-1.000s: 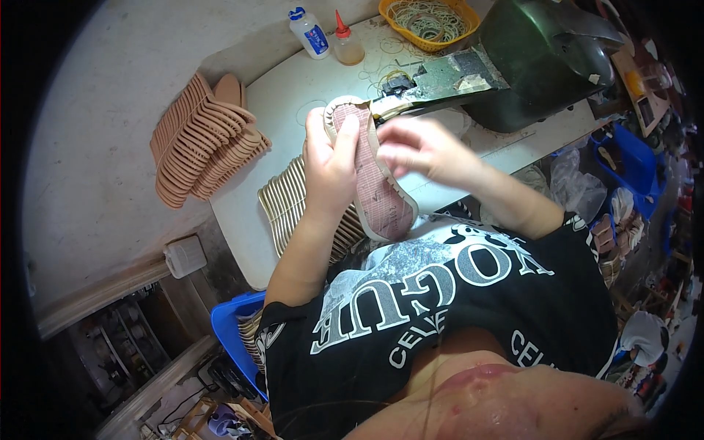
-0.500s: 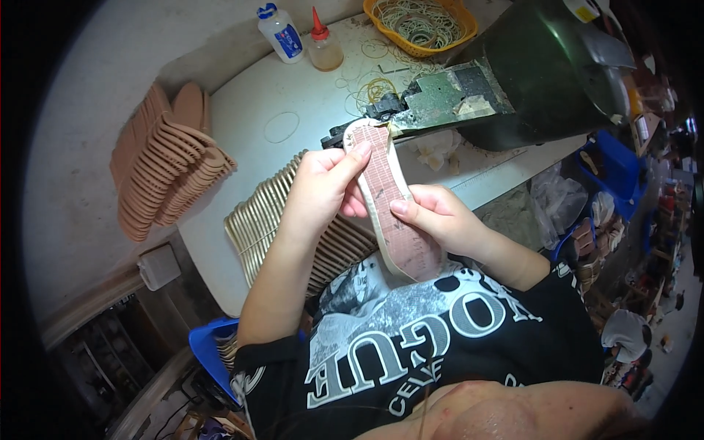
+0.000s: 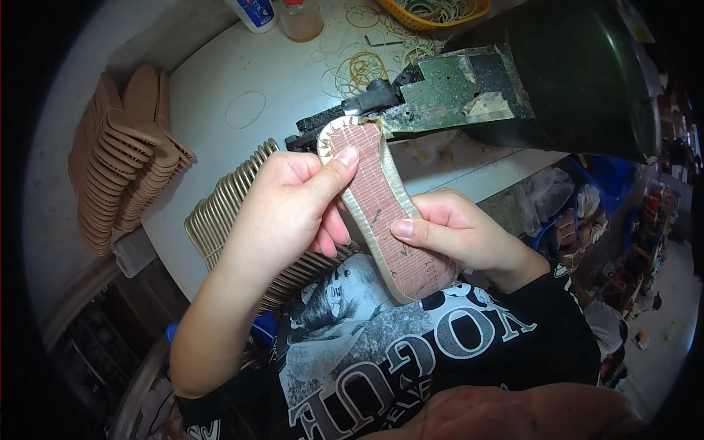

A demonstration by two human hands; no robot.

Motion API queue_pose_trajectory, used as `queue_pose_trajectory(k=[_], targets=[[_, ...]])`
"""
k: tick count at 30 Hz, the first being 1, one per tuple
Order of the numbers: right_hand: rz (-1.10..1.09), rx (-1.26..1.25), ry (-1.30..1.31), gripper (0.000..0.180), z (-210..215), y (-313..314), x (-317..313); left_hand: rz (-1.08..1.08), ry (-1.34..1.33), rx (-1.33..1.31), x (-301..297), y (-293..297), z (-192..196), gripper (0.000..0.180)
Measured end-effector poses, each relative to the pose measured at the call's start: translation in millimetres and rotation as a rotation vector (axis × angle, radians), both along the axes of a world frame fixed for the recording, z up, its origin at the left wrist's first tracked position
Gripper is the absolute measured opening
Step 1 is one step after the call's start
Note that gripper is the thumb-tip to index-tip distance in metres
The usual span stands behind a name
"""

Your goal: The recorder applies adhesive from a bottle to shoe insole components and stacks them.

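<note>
A long shoe sole (image 3: 381, 213) with a pinkish-brown ribbed face and a pale wrapped edge is held flat in front of me, its toe end up against the dark green machine (image 3: 513, 95). My left hand (image 3: 290, 209) grips the sole near the toe, thumb pressed on its face. My right hand (image 3: 458, 235) holds the heel half from the right, thumb lying across the middle. Both hands are closed on the sole.
A stack of tan soles (image 3: 121, 158) stands at the left of the white table (image 3: 242, 81). A row of pale-edged soles (image 3: 227, 213) lies under my left forearm. Two bottles (image 3: 301, 18), loose rubber bands (image 3: 359, 70) and an orange basket (image 3: 440, 11) are at the back.
The view has come closer to the table. The sole, held up and turned a second ago, now lies flat between both hands with its toe at the machine.
</note>
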State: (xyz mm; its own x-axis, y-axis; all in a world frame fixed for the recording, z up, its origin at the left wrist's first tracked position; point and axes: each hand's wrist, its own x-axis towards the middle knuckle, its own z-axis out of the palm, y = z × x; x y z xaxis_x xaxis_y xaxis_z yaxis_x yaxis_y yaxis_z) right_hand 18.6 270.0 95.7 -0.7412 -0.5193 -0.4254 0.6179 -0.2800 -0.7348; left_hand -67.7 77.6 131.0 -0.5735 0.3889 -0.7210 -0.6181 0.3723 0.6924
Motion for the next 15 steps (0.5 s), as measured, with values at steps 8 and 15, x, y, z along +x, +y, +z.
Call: queue_pose_trajectory(k=[8,15], targets=[[0.009,-0.046,-0.038,0.027,-8,4,-2,-0.066,-0.012,-0.051,-6,1,2,0.046],[-0.008,-0.081,-0.036,0.027,-7,2,-12,-0.053,-0.006,0.006,-14,-2,-1,0.045]])
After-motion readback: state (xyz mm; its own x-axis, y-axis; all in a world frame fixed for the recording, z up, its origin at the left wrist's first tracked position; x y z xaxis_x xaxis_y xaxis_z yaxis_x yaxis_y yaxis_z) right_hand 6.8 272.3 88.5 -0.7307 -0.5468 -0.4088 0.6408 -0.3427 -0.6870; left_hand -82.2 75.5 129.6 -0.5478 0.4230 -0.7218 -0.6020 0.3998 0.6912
